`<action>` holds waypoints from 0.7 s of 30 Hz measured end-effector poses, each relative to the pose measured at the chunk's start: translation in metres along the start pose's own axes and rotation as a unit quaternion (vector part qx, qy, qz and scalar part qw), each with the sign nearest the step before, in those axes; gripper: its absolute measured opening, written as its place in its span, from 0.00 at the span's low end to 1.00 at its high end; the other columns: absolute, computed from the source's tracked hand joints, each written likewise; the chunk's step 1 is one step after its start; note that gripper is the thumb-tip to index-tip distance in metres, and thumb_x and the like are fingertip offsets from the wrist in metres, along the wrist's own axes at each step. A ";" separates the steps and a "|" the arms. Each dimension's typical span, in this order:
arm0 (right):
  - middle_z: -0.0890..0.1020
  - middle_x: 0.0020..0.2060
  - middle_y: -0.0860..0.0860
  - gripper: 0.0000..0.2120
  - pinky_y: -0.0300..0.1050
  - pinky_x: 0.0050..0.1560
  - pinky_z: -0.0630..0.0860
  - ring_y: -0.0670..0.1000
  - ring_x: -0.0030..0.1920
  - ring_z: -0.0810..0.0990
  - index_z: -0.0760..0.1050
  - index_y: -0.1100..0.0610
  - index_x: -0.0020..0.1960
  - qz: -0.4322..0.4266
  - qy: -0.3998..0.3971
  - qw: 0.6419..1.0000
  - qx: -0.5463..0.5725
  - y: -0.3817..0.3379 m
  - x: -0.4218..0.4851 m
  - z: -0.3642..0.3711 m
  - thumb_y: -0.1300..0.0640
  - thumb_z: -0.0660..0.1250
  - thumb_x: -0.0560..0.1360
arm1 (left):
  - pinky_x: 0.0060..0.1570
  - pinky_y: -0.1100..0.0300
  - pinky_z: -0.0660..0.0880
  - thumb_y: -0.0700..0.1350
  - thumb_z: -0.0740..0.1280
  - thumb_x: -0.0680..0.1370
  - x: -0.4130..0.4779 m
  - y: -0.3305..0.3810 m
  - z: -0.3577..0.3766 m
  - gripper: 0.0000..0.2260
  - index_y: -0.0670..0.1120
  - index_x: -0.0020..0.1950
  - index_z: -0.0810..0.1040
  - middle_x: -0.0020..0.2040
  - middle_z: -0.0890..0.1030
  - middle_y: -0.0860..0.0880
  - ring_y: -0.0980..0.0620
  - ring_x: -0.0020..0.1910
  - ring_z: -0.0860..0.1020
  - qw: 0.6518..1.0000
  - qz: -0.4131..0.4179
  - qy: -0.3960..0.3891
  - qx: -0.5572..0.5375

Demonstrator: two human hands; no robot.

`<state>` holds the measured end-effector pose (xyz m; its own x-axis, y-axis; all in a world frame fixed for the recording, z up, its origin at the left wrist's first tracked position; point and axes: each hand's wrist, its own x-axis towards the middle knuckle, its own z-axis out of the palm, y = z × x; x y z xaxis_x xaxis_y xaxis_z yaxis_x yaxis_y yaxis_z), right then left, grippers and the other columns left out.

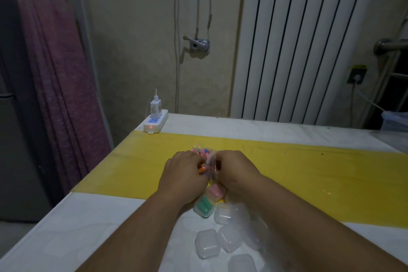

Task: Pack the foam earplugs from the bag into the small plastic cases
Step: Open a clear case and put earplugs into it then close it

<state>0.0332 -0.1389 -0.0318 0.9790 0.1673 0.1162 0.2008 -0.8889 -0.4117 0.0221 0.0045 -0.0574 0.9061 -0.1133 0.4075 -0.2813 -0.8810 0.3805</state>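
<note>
A clear plastic bag point(204, 152) full of coloured foam earplugs lies on the yellow mat point(287, 172). My left hand point(182, 174) and my right hand point(234, 169) both grip the bag at its near end, fingers curled into it. An orange earplug point(202, 170) shows at my left fingertips. Just below my wrists sit a case with pink earplugs point(215, 192) and a case with green earplugs point(204, 206). Several clear small cases point(207, 243) lie between my forearms on the white table.
A white power strip point(155, 122) with a charger plugged in sits at the table's far left corner. The table's left edge point(66, 196) drops off beside a purple curtain. A radiator stands behind the table.
</note>
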 end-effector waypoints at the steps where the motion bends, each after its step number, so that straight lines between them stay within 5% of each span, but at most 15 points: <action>1: 0.83 0.47 0.51 0.07 0.46 0.49 0.80 0.54 0.49 0.82 0.81 0.50 0.47 0.001 -0.001 1.000 0.000 0.000 0.000 0.000 0.58 0.69 0.70 | 0.53 0.53 0.72 0.50 0.65 0.71 0.000 0.000 0.000 0.12 0.52 0.53 0.80 0.51 0.79 0.53 0.49 0.54 0.73 1.000 0.000 0.000 0.000; 4: 0.83 0.47 0.49 0.05 0.46 0.48 0.80 0.53 0.49 0.82 0.78 0.49 0.41 0.009 0.016 0.999 0.035 0.001 -0.001 0.003 0.59 0.67 0.69 | 0.54 0.53 0.72 0.49 0.65 0.72 -0.001 0.000 -0.001 0.12 0.51 0.53 0.81 0.52 0.80 0.52 0.49 0.55 0.73 1.000 0.002 0.003 -0.002; 11: 0.82 0.48 0.46 0.07 0.42 0.44 0.75 0.50 0.48 0.79 0.80 0.47 0.49 -0.005 0.084 0.995 0.056 0.006 -0.004 0.005 0.52 0.68 0.72 | 0.54 0.53 0.72 0.48 0.65 0.71 -0.002 0.003 -0.003 0.11 0.51 0.52 0.80 0.52 0.79 0.52 0.49 0.55 0.73 1.000 -0.004 -0.004 -0.002; 16: 0.80 0.42 0.46 0.01 0.42 0.38 0.69 0.52 0.44 0.78 0.75 0.47 0.44 0.014 0.093 0.995 0.028 0.005 -0.003 -0.005 0.52 0.66 0.73 | 0.50 0.54 0.71 0.48 0.64 0.72 -0.003 0.004 -0.004 0.08 0.50 0.49 0.79 0.49 0.79 0.52 0.49 0.51 0.72 1.000 -0.007 -0.003 0.012; 21: 0.83 0.47 0.47 0.06 0.45 0.49 0.76 0.51 0.49 0.80 0.79 0.48 0.52 0.039 0.139 0.986 0.080 0.010 -0.011 -0.019 0.51 0.65 0.77 | 0.55 0.55 0.70 0.49 0.64 0.72 -0.003 0.005 -0.005 0.14 0.52 0.57 0.80 0.55 0.79 0.53 0.49 0.57 0.72 0.999 0.001 -0.006 0.037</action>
<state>0.0235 -0.1573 -0.0202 0.9489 -0.0415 0.3128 0.1502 -0.8123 -0.5635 0.0162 0.0025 -0.0524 0.9095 -0.1198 0.3980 -0.2593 -0.9120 0.3179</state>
